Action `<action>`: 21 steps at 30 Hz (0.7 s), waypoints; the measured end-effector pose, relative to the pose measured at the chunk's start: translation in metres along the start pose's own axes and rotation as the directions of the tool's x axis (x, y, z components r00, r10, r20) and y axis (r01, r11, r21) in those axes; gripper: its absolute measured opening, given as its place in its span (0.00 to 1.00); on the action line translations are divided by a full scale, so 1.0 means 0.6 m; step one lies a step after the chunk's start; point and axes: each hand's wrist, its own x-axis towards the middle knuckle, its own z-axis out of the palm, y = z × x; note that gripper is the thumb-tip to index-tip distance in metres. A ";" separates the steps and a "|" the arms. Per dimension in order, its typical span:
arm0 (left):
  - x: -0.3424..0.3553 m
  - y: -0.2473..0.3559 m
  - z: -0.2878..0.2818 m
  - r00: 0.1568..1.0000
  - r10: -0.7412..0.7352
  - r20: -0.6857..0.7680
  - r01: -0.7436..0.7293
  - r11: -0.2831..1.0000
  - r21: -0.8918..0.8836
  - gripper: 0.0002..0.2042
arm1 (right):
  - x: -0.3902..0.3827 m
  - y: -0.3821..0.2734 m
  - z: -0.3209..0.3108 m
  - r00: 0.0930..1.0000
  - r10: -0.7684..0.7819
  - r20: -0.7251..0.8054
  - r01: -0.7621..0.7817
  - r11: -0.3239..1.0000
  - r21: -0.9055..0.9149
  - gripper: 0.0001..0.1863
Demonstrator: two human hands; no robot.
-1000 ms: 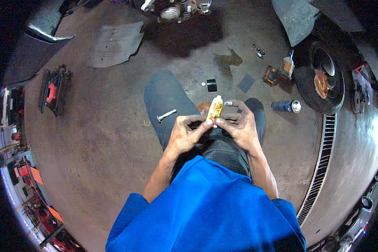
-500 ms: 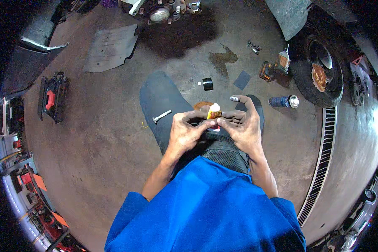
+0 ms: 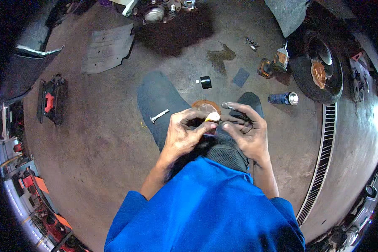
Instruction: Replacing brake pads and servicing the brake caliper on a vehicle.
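Observation:
My left hand (image 3: 185, 132) grips a small white-and-yellow tube (image 3: 212, 117), seen nearly end-on, between thumb and fingers. Just right of it is my right hand (image 3: 250, 134), its fingers loosely bent and apart, with nothing visible between them. A round brown object (image 3: 206, 103) lies behind the tube, partly hidden. A silver bolt (image 3: 159, 115) rests on my left trouser leg. Farther forward on the floor lie a black cylindrical piece (image 3: 206, 82), a small white disc (image 3: 197, 82) and a dark square sheet (image 3: 240, 77).
A spray can (image 3: 282, 98), power tool (image 3: 281, 59) and wheel (image 3: 332, 84) are at right, beside a drain grate (image 3: 323, 168). A red-and-black jack (image 3: 49, 101) and grey panel (image 3: 105, 48) are at left. A hub assembly (image 3: 154, 14) hangs at top.
The tube has tipped until its white end faces up toward me. My right hand has drawn away from it to the right, while my left hand keeps hold.

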 end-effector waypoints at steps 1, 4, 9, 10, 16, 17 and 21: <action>-0.001 0.002 -0.002 0.998 0.046 0.033 -0.048 0.997 0.056 0.09 | 0.000 -0.003 -0.003 1.000 0.005 -0.007 -0.005 1.000 -0.008 0.22; 0.000 0.007 -0.002 0.995 0.047 0.084 -0.048 0.999 0.012 0.09 | 0.004 -0.009 -0.014 0.990 -0.078 0.120 0.098 0.980 -0.174 0.14; 0.002 0.020 -0.002 0.992 0.082 0.100 -0.085 0.996 0.026 0.09 | 0.007 -0.009 -0.014 0.993 -0.037 0.108 0.065 0.962 -0.266 0.12; 0.002 0.022 -0.003 0.992 0.074 0.106 -0.077 0.997 0.021 0.09 | 0.007 -0.009 -0.013 0.996 -0.001 0.087 0.025 0.963 -0.267 0.11; 0.003 0.029 -0.009 0.989 0.021 0.146 -0.024 0.999 0.023 0.09 | 0.007 -0.012 -0.013 0.994 0.077 0.081 -0.056 0.969 -0.239 0.11; 0.003 0.029 -0.009 0.991 0.023 0.134 -0.028 0.999 0.038 0.09 | 0.008 -0.012 -0.014 0.993 0.077 0.087 -0.055 0.972 -0.228 0.11; 0.004 0.028 -0.009 0.991 0.032 0.129 -0.038 0.998 0.048 0.09 | 0.008 -0.010 -0.015 0.986 0.138 0.090 -0.117 0.972 -0.205 0.12</action>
